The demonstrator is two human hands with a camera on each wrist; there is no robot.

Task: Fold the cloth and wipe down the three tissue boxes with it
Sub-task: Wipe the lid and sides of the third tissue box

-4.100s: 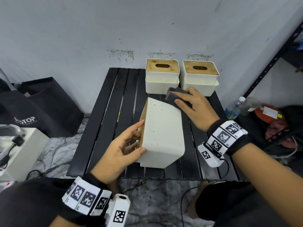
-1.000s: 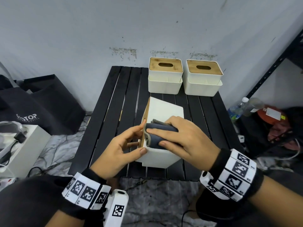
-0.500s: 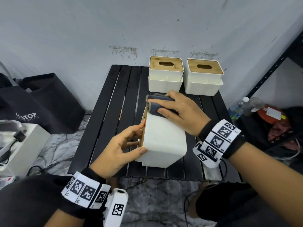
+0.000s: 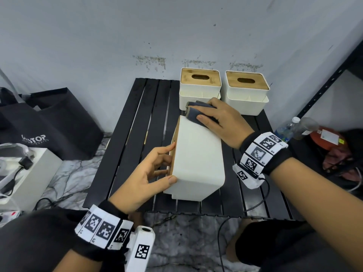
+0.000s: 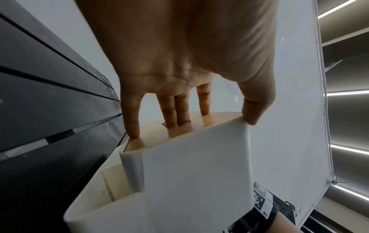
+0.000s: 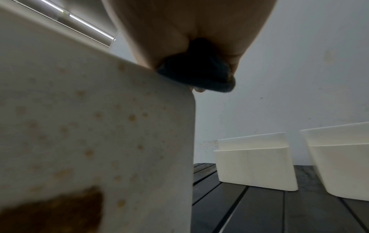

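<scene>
From the head view, the left hand [image 4: 146, 178] clasps the tipped box [image 4: 198, 160] mid-table while the right hand [image 4: 220, 119] presses the folded cloth [image 4: 194, 111] at its 12 o'clock edge; long, firm strokes would suit. The left wrist view shows fingers [image 5: 175, 110] on the wooden lid [image 5: 211, 121]. The right wrist view shows specks on a side face, with two boxes [image 6: 255, 162] near at 3 o'clock, crowding far strokes

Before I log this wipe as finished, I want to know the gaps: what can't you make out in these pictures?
- Underside of the tipped tissue box: hidden in every view, it faces the table.
- Cloth folds: right hand covers them in the head view.
- Right wrist view: blurred; spots and a brown patch on the box wall cannot be identified.
- Left hand: two fingertips vanish into the lid slot, left wrist view.
</scene>
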